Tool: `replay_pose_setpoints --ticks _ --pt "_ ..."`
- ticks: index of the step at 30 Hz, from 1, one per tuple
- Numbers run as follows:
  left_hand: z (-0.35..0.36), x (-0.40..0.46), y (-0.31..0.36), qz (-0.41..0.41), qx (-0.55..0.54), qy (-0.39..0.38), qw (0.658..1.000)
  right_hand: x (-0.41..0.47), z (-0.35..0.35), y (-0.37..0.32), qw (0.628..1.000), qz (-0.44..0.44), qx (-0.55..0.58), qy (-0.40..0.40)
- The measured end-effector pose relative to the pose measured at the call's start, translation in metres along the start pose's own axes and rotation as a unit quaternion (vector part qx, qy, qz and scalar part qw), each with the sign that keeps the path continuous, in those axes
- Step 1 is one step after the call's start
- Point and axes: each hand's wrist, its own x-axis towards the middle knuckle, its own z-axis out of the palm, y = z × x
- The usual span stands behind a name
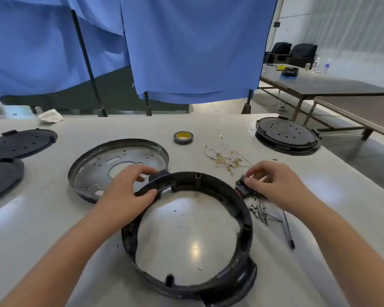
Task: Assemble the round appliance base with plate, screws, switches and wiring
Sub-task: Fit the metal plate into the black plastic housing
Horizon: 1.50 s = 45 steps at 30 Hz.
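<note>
Left hand (129, 191) grips base ring (242, 218) rim, steadying it on worktop (208, 127). Right hand (273, 182) pinches switch (244, 187). Advice: align switch to rim slot, keep ring steady.

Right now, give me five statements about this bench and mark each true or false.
1. The left hand grips the black ring. True.
2. The right hand holds the tape roll. False: the tape lies apart, farther back; the right hand pinches a small black switch.
3. The metal plate sits inside the ring. False: it lies beside the ring, to its left.
4. Screws lie right of the ring. True.
5. The wires are already fitted to the ring. False: they lie loose on the table.
</note>
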Motion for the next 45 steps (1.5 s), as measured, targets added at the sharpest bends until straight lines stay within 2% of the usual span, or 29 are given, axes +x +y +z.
replay_pose_setpoints --ticks 4,14,19,24,26,30,32,34,36,45 --pt "-0.002 0.001 -0.009 -0.056 0.007 0.01 0.998 0.0 0.008 0.006 0.994 -0.002 -0.082 0.072" --pt "0.001 -0.011 -0.006 -0.055 0.052 0.034 0.997 -0.005 0.014 0.013 0.978 -0.039 -0.192 0.078" --pt "0.001 -0.014 -0.004 -0.063 0.012 0.041 0.997 -0.004 0.023 0.012 0.986 -0.061 -0.138 0.063" --pt "0.0 -0.015 -0.008 -0.057 0.01 0.041 0.997 0.002 0.039 -0.006 0.998 -0.043 -0.05 -0.014" --pt "0.002 -0.015 -0.009 -0.053 0.012 0.043 0.998 0.003 0.046 -0.009 0.996 -0.04 -0.071 -0.033" --pt "-0.006 -0.012 -0.015 -0.045 -0.004 0.043 0.998 0.003 0.052 -0.009 0.992 -0.045 -0.119 -0.014" --pt "-0.017 -0.011 -0.024 -0.038 0.044 0.04 0.997 0.002 0.052 -0.01 0.991 -0.043 -0.122 -0.015" --pt "-0.026 -0.009 -0.033 -0.043 0.169 0.01 0.985 0.002 0.052 -0.01 0.991 -0.045 -0.122 -0.015" --pt "-0.027 -0.006 -0.04 -0.049 0.247 -0.021 0.968 0.003 0.052 -0.01 0.991 -0.048 -0.12 -0.016" --pt "-0.028 0.004 -0.041 0.02 0.232 0.016 0.972 0.005 0.054 -0.011 0.992 -0.046 -0.115 -0.006"
